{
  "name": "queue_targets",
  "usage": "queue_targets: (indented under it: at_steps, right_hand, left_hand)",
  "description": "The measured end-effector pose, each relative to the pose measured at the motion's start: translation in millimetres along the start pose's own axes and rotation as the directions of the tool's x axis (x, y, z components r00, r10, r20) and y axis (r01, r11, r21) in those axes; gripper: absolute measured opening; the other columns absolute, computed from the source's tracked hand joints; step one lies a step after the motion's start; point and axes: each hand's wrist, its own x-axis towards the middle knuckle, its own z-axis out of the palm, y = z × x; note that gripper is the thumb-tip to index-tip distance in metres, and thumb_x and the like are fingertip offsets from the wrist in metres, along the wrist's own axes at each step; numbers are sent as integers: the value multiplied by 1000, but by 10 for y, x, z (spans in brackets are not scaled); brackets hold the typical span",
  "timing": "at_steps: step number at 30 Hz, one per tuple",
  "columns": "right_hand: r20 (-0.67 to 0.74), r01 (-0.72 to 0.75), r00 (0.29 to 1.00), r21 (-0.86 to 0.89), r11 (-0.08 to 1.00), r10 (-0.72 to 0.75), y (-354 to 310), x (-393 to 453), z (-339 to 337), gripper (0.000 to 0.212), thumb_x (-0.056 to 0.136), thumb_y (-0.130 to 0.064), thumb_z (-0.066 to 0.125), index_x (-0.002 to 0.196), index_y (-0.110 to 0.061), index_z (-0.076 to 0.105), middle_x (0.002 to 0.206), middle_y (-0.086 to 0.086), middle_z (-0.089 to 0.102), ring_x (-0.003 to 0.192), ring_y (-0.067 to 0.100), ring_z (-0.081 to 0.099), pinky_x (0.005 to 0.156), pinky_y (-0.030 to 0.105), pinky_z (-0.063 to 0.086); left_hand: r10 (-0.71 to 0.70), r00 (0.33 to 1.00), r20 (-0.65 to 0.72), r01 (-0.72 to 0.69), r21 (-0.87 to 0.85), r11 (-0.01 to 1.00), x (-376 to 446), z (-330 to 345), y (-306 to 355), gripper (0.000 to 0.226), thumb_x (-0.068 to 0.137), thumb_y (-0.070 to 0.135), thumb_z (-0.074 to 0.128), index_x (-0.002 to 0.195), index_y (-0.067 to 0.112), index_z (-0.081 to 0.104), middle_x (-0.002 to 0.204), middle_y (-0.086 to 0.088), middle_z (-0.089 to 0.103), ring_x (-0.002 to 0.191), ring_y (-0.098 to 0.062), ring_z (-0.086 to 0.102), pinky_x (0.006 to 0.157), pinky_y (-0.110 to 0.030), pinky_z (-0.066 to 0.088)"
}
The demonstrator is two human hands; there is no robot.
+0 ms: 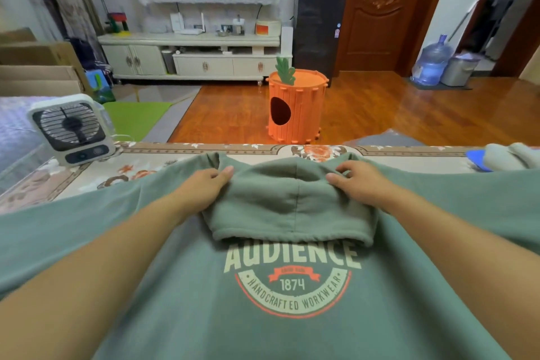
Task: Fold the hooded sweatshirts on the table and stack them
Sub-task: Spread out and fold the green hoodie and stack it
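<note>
A green hooded sweatshirt (175, 286) lies spread front-up on the table, its "AUDIENCE 1874" print facing me. Its hood (289, 207) is folded down over the chest and covers the top of the print. My left hand (204, 187) grips the hood's left side near the neckline, thumb on top. My right hand (362, 184) grips the hood's right side the same way. Both sleeves run out past the left and right edges of the view.
The table (140, 166) has a floral cover. A small white fan (71, 128) stands at its far left. Pale and blue folded cloth (502, 156) lies at the far right edge. Beyond the table an orange carrot-shaped tub (295, 108) stands on the wooden floor.
</note>
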Motion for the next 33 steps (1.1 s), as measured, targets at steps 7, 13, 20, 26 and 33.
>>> queue_targets:
  at_steps: [7, 13, 20, 26, 33]
  right_hand:
    - [430, -75, 898, -68, 995, 97, 145, -148, -298, 48, 69, -24, 91, 111, -16, 69, 111, 0, 73, 105, 20, 68, 100, 41, 51]
    - [202, -212, 945, -221, 952, 257, -36, -255, -462, 20, 83, -22, 80, 99, -15, 70, 97, 7, 67, 86, 24, 58, 71, 31, 49]
    - [-212, -18, 977, 66, 998, 32, -321, -101, -650, 13, 82, -3, 69, 87, -15, 66, 73, 9, 72, 72, 31, 71, 67, 44, 60]
    - [-372, 299, 888, 20, 954, -270, 274, -791, -157, 50, 64, 29, 51, 76, -18, 62, 88, 1, 49, 83, 26, 54, 72, 23, 42]
    - [74, -449, 799, 733, 511, 596, 251, -775, -66, 14, 101, -23, 49, 101, -10, 54, 91, 16, 59, 64, 29, 65, 50, 39, 61]
  left_hand:
    - [-89, 970, 225, -5, 388, 921, -52, -293, 51, 10, 85, 16, 80, 89, 12, 71, 91, -4, 74, 78, -17, 65, 65, -25, 51]
    - [-399, 875, 275, 428, -53, 902, -124, -354, 296, 17, 105, 9, 46, 90, 4, 53, 67, -10, 58, 57, -22, 58, 48, -31, 56]
    - [-230, 965, 123, 253, -659, 708, -153, -466, 523, 19, 99, 6, 41, 101, 8, 59, 111, -14, 71, 104, -30, 68, 98, -51, 53]
    - [-165, 985, 55, 124, -887, 444, -690, -28, 148, 25, 84, -4, 40, 73, 15, 52, 75, -5, 60, 73, -21, 61, 69, -36, 58]
    - [-394, 897, 202, 389, -783, 485, -640, 42, -8, 32, 100, 41, 55, 123, 20, 47, 114, -19, 65, 97, -34, 68, 84, -47, 56]
